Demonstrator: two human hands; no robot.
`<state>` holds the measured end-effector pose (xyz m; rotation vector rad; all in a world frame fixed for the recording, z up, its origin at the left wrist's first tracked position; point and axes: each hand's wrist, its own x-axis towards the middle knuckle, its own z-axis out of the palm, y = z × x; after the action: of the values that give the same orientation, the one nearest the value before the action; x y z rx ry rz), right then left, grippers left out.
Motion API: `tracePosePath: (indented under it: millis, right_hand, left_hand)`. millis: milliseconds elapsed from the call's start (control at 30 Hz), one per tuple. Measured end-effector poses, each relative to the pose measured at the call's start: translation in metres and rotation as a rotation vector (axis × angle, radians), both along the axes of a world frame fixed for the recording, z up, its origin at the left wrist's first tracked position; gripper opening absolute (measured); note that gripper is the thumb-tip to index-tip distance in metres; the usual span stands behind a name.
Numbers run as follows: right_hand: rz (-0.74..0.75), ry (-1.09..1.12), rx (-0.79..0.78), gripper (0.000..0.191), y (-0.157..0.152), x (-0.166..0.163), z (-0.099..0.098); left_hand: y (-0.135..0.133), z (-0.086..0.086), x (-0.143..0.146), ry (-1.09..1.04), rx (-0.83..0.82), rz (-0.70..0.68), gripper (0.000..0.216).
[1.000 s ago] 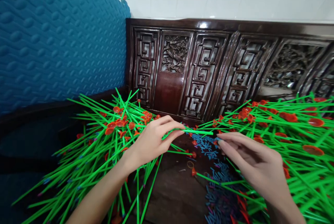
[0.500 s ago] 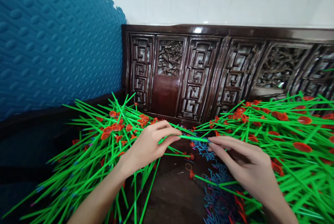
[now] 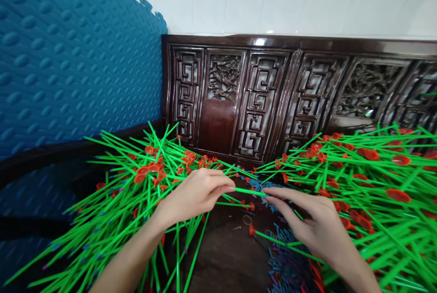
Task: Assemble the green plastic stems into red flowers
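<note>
A thin green plastic stick (image 3: 248,191) spans the gap between my two hands, tilting slightly down to the right. My left hand (image 3: 194,195) pinches it between thumb and fingers. At its other end, the thumb and fingers of my right hand (image 3: 312,218) close on a small blue piece (image 3: 264,195), mostly hidden by the fingertips. Below the right hand lies a heap of short blue and purple pieces (image 3: 285,243). Green sticks with orange-red cups are piled on the left (image 3: 112,220) and on the right (image 3: 382,229).
Everything lies on a dark wooden seat (image 3: 228,256). Behind it rises a carved wooden backrest (image 3: 218,124) against a white tiled wall (image 3: 273,1). A blue foam mat (image 3: 78,65) stands upright at the left. A rubber band (image 3: 247,220) and a lone cupped stick (image 3: 269,237) lie in the middle.
My right hand has come left and slightly down, closer to the left hand, so less of the stick shows between them. The left fingertips are a little lower.
</note>
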<state>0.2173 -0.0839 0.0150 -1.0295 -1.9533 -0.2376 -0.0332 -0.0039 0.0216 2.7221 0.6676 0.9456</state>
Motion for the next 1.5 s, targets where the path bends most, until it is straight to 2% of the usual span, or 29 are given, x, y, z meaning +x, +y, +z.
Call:
tracePosePath:
  millis: [133, 333, 400, 500, 567, 633, 800, 867, 933, 1067, 1167, 1267, 1367, 1500]
  right_hand:
    - [0.02, 0.021, -0.072, 0.014, 0.001, -0.001, -0.002]
    - [0.024, 0.016, -0.139, 0.011, 0.0, -0.005, -0.003]
    - [0.051, 0.01, -0.214, 0.013, 0.002, -0.007, -0.007]
    - [0.044, 0.019, -0.358, 0.02, 0.008, -0.008, -0.019]
    - [0.033, 0.017, -0.455, 0.024, 0.012, -0.011, -0.026]
    - [0.049, 0.005, -0.566, 0.021, 0.016, -0.015, -0.031]
    - [0.127, 0.017, -0.823, 0.014, 0.023, -0.032, -0.045]
    - [0.144, 0.022, -0.896, 0.011, 0.026, -0.039, -0.053]
    - [0.161, 0.002, -0.957, 0.008, 0.03, -0.043, -0.063]
    - [0.12, -0.12, -1.013, 0.006, 0.036, -0.046, -0.083]
    - [0.069, -0.177, -0.999, 0.005, 0.04, -0.045, -0.094]
    - [0.04, -0.208, -0.987, 0.006, 0.043, -0.044, -0.102]
    - [0.012, -0.232, -0.99, 0.008, 0.045, -0.046, -0.104]
    - [-0.024, -0.276, -1.007, 0.01, 0.047, -0.051, -0.105]
  left_hand:
    - [0.0, 0.005, 0.0, 0.082, -0.006, -0.042, 0.024]
    - [-0.002, 0.005, -0.006, 0.074, 0.048, 0.008, 0.018]
    - [-0.004, 0.004, -0.006, 0.1, 0.191, 0.045, 0.014]
    - [-0.009, 0.004, -0.001, 0.095, 0.596, 0.098, 0.009]
    - [-0.01, 0.003, 0.003, -0.031, 0.827, 0.141, 0.006]
    - [-0.01, 0.001, 0.007, -0.19, 0.932, 0.196, 0.009]
    - [-0.006, -0.004, 0.009, -0.502, 0.77, 0.238, 0.028]
    - [-0.005, -0.003, 0.009, -0.582, 0.755, 0.252, 0.034]
    - [-0.004, -0.001, 0.01, -0.592, 0.708, 0.241, 0.04]
    - [-0.002, -0.001, 0.015, -0.499, 0.469, 0.131, 0.057]
    - [-0.002, -0.004, 0.018, -0.42, 0.367, 0.099, 0.051]
    - [-0.002, -0.008, 0.02, -0.421, 0.372, 0.144, 0.037]
    - [-0.003, -0.009, 0.019, -0.45, 0.384, 0.177, 0.036]
    - [-0.002, -0.009, 0.02, -0.368, 0.372, 0.139, 0.02]
